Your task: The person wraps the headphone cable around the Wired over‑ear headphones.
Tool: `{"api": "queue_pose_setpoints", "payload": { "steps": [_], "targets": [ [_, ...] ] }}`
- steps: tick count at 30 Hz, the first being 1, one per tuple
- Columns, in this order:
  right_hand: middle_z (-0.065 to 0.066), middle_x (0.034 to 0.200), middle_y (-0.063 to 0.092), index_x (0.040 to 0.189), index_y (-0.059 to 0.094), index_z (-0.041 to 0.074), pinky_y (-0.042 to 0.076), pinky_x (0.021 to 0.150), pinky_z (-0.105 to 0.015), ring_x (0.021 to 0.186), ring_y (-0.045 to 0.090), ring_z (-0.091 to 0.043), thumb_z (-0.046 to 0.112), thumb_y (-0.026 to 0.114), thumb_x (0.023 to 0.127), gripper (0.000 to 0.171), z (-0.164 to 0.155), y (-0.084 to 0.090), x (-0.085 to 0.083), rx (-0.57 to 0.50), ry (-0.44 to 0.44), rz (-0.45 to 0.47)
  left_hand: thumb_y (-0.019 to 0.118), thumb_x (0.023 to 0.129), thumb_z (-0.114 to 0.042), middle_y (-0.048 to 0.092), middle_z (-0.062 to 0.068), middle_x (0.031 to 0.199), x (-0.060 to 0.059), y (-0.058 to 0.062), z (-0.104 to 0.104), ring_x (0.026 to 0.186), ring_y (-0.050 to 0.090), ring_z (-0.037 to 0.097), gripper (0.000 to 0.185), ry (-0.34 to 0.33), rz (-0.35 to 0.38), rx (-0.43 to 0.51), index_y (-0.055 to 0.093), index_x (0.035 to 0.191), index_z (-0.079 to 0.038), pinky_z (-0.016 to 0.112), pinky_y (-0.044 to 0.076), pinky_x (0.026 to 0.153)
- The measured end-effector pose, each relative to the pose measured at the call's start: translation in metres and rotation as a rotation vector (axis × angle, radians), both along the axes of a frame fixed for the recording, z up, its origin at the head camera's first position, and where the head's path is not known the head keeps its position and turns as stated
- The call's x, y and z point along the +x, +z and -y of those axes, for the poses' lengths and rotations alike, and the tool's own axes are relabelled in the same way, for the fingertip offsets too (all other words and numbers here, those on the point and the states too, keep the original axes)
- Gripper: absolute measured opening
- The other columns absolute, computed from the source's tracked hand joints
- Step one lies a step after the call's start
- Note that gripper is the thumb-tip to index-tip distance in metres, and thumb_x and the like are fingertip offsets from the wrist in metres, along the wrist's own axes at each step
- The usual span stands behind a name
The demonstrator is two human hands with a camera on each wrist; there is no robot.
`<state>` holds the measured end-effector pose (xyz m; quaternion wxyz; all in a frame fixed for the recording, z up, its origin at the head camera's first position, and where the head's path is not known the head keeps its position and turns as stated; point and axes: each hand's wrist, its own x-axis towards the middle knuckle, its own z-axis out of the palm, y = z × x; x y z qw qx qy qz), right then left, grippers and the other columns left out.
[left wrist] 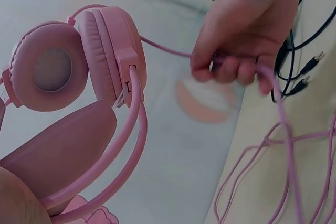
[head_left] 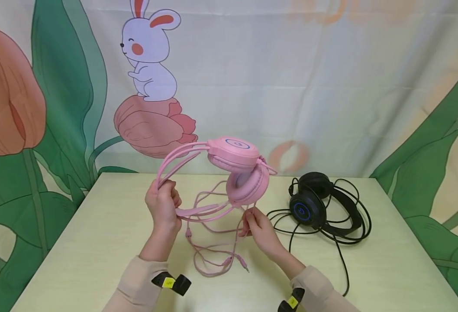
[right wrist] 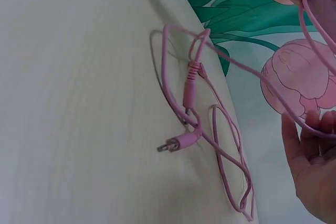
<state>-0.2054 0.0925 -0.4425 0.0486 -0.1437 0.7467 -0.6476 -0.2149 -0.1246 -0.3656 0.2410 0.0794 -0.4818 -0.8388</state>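
Pink over-ear headphones (head_left: 234,151) are raised above the table, their ear cups toward the right. My left hand (head_left: 162,206) grips them by the headband at the left. Below the ear cups, my right hand (head_left: 260,227) holds the pink cable (left wrist: 283,124); in the left wrist view its fingers (left wrist: 228,71) curl round the cord. From there the cable drops in loose loops to the table. Its jack plug (right wrist: 181,141) shows at the cable's end in the right wrist view, close to a second pink plug (right wrist: 190,93).
Black headphones (head_left: 308,210) lie on the right of the pale table (head_left: 96,242), their cords looped around them and running toward the front. Two black plugs (left wrist: 310,64) show in the left wrist view. Behind the table hangs a printed curtain (head_left: 244,86).
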Motion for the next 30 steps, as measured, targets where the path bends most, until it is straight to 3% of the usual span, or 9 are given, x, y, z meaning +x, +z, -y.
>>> {"api": "queue_pose_setpoints", "payload": {
  "steps": [4, 7, 10, 14, 18, 23, 30],
  "targets": [
    [-0.005, 0.065, 0.040, 0.093, 0.048, -0.002, 0.052, 0.051, -0.030, 0.051, 0.043, -0.010, 0.014, 0.031, 0.100, 0.025, -0.008, 0.004, 0.011, -0.014, 0.001, 0.063, 0.045, 0.081, 0.002, 0.028, -0.006, 0.046, 0.000, 0.000, 0.006, 0.039, 0.021, 0.005, 0.021, 0.027, 0.011, -0.014, 0.039, 0.066, -0.012, 0.017, 0.017, 0.038],
    [-0.003, 0.063, 0.037, 0.093, 0.050, 0.000, 0.040, 0.040, -0.020, 0.044, 0.036, -0.007, 0.016, 0.033, 0.100, 0.025, -0.014, 0.005, 0.017, 0.003, -0.022, 0.075, 0.046, 0.082, 0.001, 0.029, -0.006, 0.045, -0.001, -0.001, 0.010, 0.038, 0.022, 0.005, 0.022, 0.050, 0.016, -0.019, 0.040, 0.065, -0.012, 0.017, 0.017, 0.038],
    [-0.002, 0.063, 0.038, 0.096, 0.052, -0.001, 0.028, 0.039, -0.017, 0.041, 0.031, -0.005, 0.018, 0.035, 0.100, 0.026, -0.021, 0.000, 0.016, 0.042, -0.050, 0.059, 0.046, 0.082, 0.001, 0.029, -0.006, 0.045, -0.002, -0.002, 0.013, 0.038, 0.022, 0.005, 0.022, 0.069, 0.024, -0.024, 0.041, 0.065, -0.012, 0.017, 0.018, 0.038],
    [0.000, 0.065, 0.040, 0.095, 0.057, 0.006, 0.026, 0.042, -0.018, 0.045, 0.032, -0.005, 0.021, 0.039, 0.099, 0.023, -0.029, -0.007, 0.012, 0.181, -0.098, -0.064, 0.047, 0.081, 0.001, 0.030, -0.006, 0.044, -0.004, -0.003, 0.015, 0.037, 0.022, 0.005, 0.022, 0.092, 0.033, -0.023, 0.042, 0.064, -0.012, 0.017, 0.018, 0.037],
    [0.003, 0.063, 0.042, 0.093, 0.058, 0.018, 0.030, 0.045, -0.019, 0.049, 0.035, -0.005, 0.024, 0.041, 0.098, 0.018, -0.033, -0.004, 0.014, 0.274, -0.107, -0.186, 0.048, 0.081, 0.001, 0.032, -0.006, 0.044, -0.006, -0.005, 0.018, 0.036, 0.024, 0.005, 0.021, 0.126, 0.048, -0.028, 0.044, 0.065, -0.012, 0.016, 0.020, 0.036],
    [0.008, 0.062, 0.039, 0.096, 0.058, 0.017, 0.031, 0.045, -0.019, 0.050, 0.034, -0.002, 0.021, 0.043, 0.097, 0.015, -0.036, 0.005, 0.018, 0.344, -0.047, -0.316, 0.050, 0.082, -0.002, 0.035, -0.006, 0.044, -0.006, -0.006, 0.021, 0.037, 0.029, 0.005, 0.019, 0.172, 0.095, -0.096, 0.045, 0.067, -0.011, 0.017, 0.024, 0.038],
    [0.014, 0.060, 0.032, 0.100, 0.057, 0.018, 0.029, 0.046, -0.016, 0.051, 0.028, 0.002, 0.015, 0.047, 0.095, 0.012, -0.036, 0.022, 0.019, 0.555, 0.005, -0.545, 0.053, 0.082, -0.004, 0.037, -0.007, 0.045, -0.007, -0.007, 0.024, 0.037, 0.033, 0.004, 0.018, 0.208, 0.149, -0.144, 0.045, 0.068, -0.011, 0.017, 0.028, 0.039]
  ]
}}
